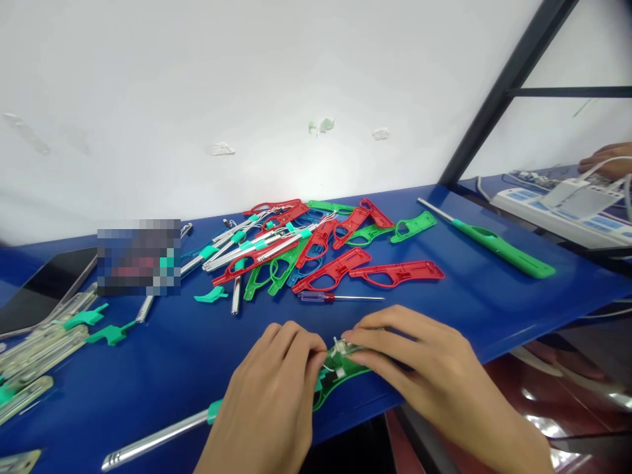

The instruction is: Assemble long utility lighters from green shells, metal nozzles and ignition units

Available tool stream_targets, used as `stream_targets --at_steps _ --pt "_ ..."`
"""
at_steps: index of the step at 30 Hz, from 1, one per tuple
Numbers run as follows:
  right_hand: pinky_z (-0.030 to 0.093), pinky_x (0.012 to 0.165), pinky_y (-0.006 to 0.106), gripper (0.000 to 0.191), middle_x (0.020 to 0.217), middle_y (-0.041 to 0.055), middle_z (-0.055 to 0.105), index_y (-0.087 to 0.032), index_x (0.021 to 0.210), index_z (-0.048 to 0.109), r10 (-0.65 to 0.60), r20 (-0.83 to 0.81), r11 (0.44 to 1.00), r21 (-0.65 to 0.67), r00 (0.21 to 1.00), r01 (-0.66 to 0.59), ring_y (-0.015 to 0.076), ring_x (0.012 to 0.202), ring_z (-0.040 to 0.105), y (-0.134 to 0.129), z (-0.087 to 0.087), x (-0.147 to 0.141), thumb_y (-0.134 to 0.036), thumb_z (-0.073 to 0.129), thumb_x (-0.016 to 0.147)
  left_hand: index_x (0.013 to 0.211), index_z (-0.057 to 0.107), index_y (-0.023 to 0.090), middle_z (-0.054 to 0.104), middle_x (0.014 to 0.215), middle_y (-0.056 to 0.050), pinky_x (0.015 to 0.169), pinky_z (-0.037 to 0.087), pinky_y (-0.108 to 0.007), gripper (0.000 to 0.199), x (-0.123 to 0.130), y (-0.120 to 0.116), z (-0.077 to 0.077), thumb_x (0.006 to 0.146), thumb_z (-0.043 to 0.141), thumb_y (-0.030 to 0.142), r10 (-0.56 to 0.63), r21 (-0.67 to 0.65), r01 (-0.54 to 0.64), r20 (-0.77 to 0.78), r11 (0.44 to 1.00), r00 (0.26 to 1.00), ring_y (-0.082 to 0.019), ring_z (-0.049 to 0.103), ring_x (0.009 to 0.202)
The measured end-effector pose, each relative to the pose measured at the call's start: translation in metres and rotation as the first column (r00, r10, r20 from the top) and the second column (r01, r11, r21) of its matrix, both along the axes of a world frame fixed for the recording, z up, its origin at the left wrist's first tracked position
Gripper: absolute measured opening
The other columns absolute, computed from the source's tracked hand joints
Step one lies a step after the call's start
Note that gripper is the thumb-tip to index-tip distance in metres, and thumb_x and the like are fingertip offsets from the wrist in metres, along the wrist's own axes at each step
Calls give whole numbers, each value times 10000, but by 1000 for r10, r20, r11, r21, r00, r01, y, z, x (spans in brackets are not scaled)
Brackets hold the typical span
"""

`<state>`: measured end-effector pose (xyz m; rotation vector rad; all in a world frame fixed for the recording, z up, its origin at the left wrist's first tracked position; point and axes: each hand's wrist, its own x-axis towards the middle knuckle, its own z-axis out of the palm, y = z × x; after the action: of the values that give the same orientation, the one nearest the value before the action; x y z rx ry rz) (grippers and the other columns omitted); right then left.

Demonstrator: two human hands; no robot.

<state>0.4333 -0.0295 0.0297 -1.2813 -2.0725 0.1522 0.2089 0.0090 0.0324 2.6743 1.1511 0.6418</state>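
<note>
At the table's front edge my left hand (271, 388) is closed around an opened green stick lighter (345, 374). Its silver tube (158, 438), with a teal collar, sticks out to the left beneath that hand. My right hand (429, 362) pinches the handle end, its fingertips at a small pale part (340, 345) with white wire inside the shell. The fingers cover much of the handle. Just beyond my hands lies a screwdriver (320, 297) with a clear purple handle. Red half shells (399, 273) and green half shells (415, 227) are piled behind it.
Silver tubes with wires (222, 253) lie left of the shells. Teal triggers (111, 334) and transparent fuel tanks (54, 349) are at the left. A whole green lighter (503, 250) rests at right. Beyond the black frame (508, 85), another person's hand (607, 161) is near power strips.
</note>
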Motion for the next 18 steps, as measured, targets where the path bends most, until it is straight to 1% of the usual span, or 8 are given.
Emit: stream_targets --at_steps 2,7,13,18 --pt "589 853 289 145 1095 -6 778 -278 1153 745 5 -5 1000 12 1000 -5 159 956 748 0 0 0 -258 627 1071 953 641 228 680 914 -14 726 528 -322 309 -1 0 0 1075 373 132 -11 22 12 -18 1000 1000 -192 610 797" --pt "593 851 291 138 1091 -3 775 -270 1143 757 6 -4 1000 1 1000 -6 163 957 748 0 -1 -1 -264 650 1058 967 622 221 686 929 -19 715 532 -328 283 -1 -1 0 1075 377 132 -17 25 18 -25 1000 1000 -196 616 802" --pt "592 841 277 131 1084 7 772 -260 1131 764 18 -24 1000 -16 1000 -18 160 948 738 0 -1 -2 -248 662 1049 958 609 216 684 917 -18 696 532 -345 255 -2 -3 -1 1069 397 127 -32 95 34 -18 995 999 -204 618 784" --pt "591 827 270 143 1086 9 770 -256 1143 763 36 -22 999 11 999 -36 156 944 731 1 -2 -1 -256 649 1056 965 604 215 681 919 -14 695 529 -339 258 -6 -1 -4 1073 386 127 -43 123 43 -1 992 999 -199 618 786"
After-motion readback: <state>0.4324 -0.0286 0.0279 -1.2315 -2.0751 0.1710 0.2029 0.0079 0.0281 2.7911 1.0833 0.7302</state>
